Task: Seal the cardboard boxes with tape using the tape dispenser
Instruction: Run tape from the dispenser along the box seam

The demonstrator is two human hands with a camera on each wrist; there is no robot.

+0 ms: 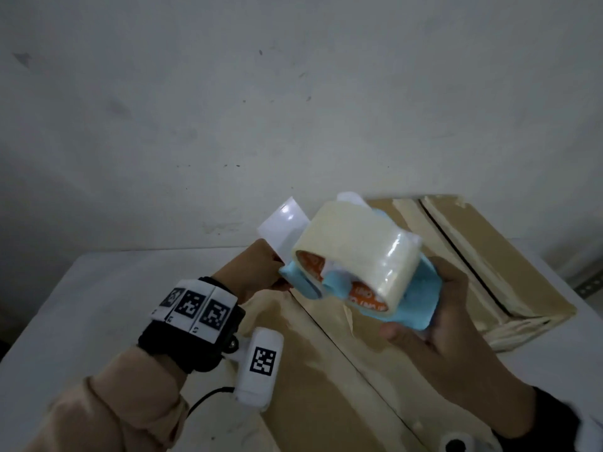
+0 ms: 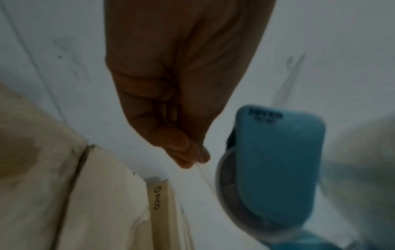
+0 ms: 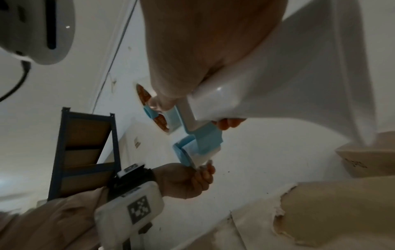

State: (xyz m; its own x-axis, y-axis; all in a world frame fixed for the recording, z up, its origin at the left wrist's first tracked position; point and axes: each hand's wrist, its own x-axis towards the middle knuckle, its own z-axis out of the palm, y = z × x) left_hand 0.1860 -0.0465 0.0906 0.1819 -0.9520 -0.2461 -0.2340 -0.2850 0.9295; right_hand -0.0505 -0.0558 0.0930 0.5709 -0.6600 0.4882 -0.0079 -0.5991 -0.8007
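White wall and white table (image 1: 81, 288) fill your view; two tan, tape-streaked cardboard boxes (image 1: 326, 370) lie lower right. Centre frame, your right hand (image 1: 450, 321) grips the pale-blue tape dispenser (image 1: 421, 298) carrying a clear roll; your left hand (image 1: 257, 272) pinches the tape end (image 1: 284, 223).

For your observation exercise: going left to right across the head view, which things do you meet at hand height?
Left hand → pulled end of tape → tape dispenser → right hand → far cardboard box.
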